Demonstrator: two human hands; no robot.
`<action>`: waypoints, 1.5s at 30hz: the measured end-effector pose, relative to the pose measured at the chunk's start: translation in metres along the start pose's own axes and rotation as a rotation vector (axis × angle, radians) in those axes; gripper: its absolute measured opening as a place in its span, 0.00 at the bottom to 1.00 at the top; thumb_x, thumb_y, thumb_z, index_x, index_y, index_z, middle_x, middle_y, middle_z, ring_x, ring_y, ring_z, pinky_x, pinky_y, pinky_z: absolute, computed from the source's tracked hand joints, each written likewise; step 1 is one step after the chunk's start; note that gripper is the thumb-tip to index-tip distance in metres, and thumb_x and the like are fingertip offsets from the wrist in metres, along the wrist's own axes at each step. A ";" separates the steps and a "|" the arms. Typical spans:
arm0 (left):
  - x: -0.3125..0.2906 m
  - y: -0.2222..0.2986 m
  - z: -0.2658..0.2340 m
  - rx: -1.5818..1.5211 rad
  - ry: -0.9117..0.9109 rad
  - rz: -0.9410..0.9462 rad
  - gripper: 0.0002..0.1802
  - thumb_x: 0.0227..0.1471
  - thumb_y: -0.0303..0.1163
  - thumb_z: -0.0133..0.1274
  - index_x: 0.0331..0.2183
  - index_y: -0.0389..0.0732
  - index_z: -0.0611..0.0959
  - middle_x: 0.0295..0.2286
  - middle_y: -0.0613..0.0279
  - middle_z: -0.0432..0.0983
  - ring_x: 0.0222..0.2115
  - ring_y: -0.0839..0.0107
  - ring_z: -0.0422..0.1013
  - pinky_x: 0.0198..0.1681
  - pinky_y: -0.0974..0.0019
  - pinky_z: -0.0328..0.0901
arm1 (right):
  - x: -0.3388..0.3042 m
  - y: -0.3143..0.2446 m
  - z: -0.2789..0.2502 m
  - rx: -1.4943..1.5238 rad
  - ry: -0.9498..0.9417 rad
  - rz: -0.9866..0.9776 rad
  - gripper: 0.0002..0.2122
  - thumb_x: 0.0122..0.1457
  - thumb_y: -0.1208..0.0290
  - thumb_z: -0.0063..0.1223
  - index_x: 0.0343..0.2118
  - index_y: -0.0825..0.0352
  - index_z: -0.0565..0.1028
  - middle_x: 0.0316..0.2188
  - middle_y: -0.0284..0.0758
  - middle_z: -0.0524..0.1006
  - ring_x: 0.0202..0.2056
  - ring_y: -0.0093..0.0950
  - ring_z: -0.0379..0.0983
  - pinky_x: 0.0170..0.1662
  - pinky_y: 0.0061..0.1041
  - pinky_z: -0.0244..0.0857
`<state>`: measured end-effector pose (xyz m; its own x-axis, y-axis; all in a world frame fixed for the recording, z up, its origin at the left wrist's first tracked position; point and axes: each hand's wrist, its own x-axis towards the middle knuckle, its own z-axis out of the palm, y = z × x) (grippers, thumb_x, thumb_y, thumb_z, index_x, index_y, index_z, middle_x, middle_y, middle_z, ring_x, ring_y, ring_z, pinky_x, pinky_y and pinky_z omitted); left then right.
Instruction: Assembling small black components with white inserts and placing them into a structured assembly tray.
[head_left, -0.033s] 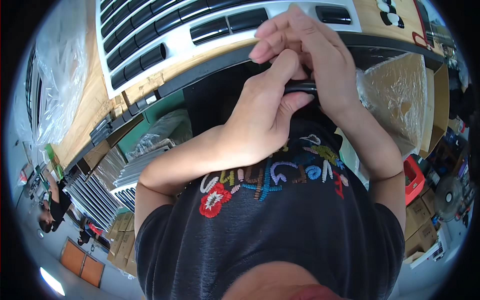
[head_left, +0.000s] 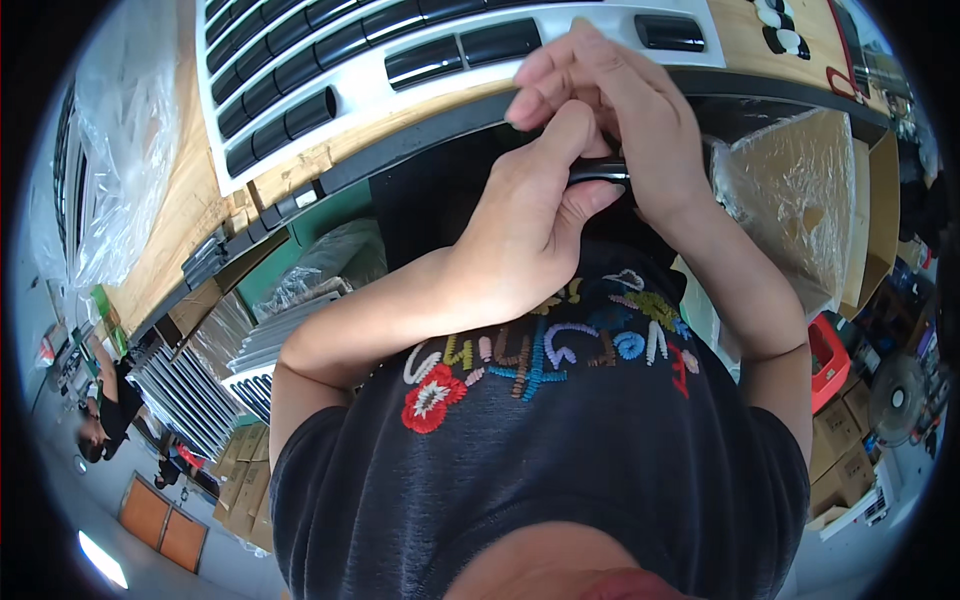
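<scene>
A glossy black rounded piece point(head_left: 598, 173), shaped like a short tube, lies between my two hands in front of my chest. My left hand point(head_left: 520, 215) is closed around it, with the thumb along its near side. From the right, my right hand point(head_left: 655, 135) curls over its other end, and the fingers reach past my left knuckles. Both its ends are hidden by the hands. Beyond them on the bench, a white tray point(head_left: 355, 117) holds rows of similar glossy black pieces, with gaps in the nearest row.
Clear plastic film point(head_left: 135, 150) hangs at the left over the wooden bench point(head_left: 170, 225). Under the bench stand stacked trays point(head_left: 290, 335) and, to the right, a film-wrapped cardboard box point(head_left: 790, 190). Small black and white parts point(head_left: 783, 28) lie far right. A co-worker point(head_left: 112, 405) is at far left.
</scene>
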<state>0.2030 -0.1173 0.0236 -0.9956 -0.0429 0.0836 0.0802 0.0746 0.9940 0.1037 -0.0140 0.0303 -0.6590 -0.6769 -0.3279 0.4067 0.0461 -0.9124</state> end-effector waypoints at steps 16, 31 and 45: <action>-0.003 -0.004 -0.149 1.264 0.137 0.059 0.20 0.45 0.17 0.56 0.42 0.47 0.80 0.42 0.55 0.67 0.42 0.56 0.65 0.45 0.56 0.61 | 0.028 -0.003 -0.062 -0.727 0.441 -0.327 0.10 0.58 0.67 0.60 0.38 0.68 0.80 0.25 0.28 0.77 0.26 0.15 0.70 0.33 0.15 0.63; -0.008 -0.007 -0.145 0.669 0.200 0.051 0.10 0.52 0.19 0.54 0.37 0.37 0.72 0.36 0.56 0.67 0.38 0.64 0.67 0.44 0.62 0.63 | 0.022 0.008 -0.084 -1.157 0.495 -0.501 0.08 0.62 0.69 0.52 0.39 0.67 0.79 0.30 0.42 0.80 0.31 0.33 0.76 0.38 0.28 0.67; 0.026 -0.030 -0.011 -0.719 0.135 -0.142 0.12 0.62 0.29 0.50 0.46 0.36 0.74 0.39 0.62 0.76 0.36 0.80 0.72 0.41 0.75 0.69 | 0.059 -0.051 -0.158 -1.341 0.626 -0.434 0.08 0.58 0.72 0.54 0.33 0.71 0.71 0.27 0.42 0.71 0.30 0.34 0.68 0.35 0.31 0.63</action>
<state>0.1756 -0.1312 -0.0030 -0.9877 -0.1296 -0.0873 0.0097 -0.6087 0.7933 -0.0557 0.0595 0.0184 -0.8629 -0.4217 0.2787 -0.5030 0.7702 -0.3921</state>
